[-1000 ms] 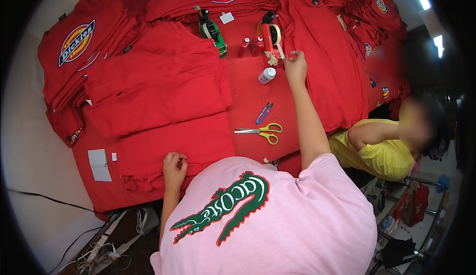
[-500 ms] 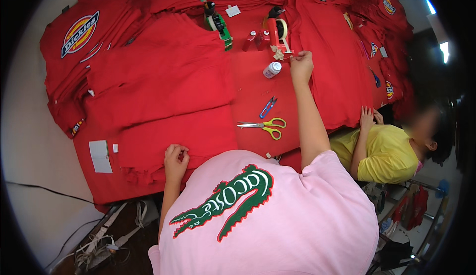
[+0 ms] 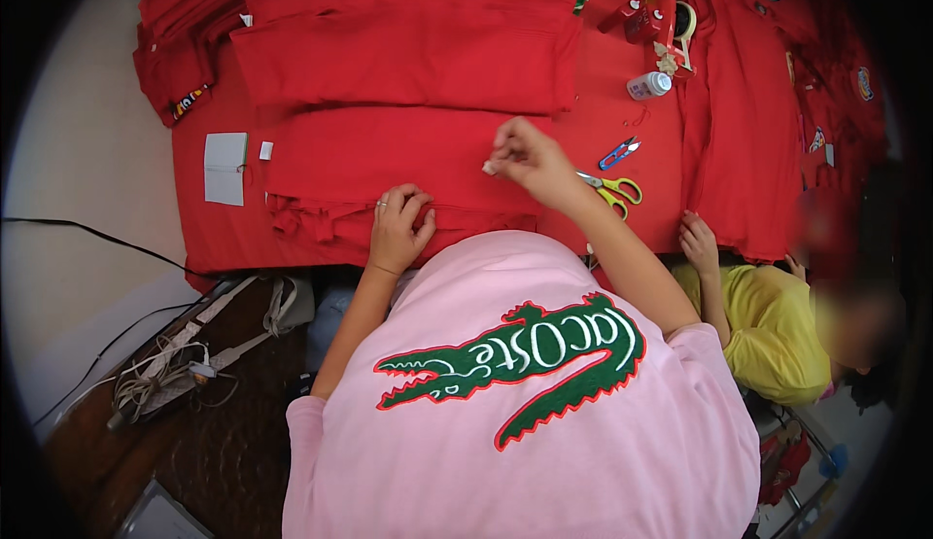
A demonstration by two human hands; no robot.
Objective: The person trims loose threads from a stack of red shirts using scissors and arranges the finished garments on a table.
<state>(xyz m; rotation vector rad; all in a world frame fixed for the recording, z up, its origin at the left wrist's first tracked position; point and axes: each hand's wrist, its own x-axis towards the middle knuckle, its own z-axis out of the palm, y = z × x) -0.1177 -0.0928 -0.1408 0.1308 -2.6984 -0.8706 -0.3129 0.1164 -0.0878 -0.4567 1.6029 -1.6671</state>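
Above the near red garment (image 3: 389, 145), my right hand (image 3: 533, 162) is closed in a pinch. A small off-white piece of tape (image 3: 489, 167) shows at its fingertips. My left hand (image 3: 400, 230) rests on the garment's near edge, fingers slightly curled and apart, with nothing in them. Yellow-handled scissors (image 3: 618, 193) lie just right of my right forearm, their blades partly hidden behind it. Blue thread snips (image 3: 620, 153) lie a little beyond them. The red tape dispenser (image 3: 680, 43) stands farther off at the right.
A white bottle (image 3: 649, 85) and small red bottles (image 3: 641, 22) stand near the dispenser. A white notepad (image 3: 225, 170) lies at the left. More red garments (image 3: 748, 121) are stacked at the right, where a co-worker's hand (image 3: 698, 240) touches the edge. Cables (image 3: 185, 369) lie below left.
My right hand has come back from the tape dispenser to above the near garment, with a piece of tape in its fingers. My left hand stays at the garment's near edge. The view has shifted.
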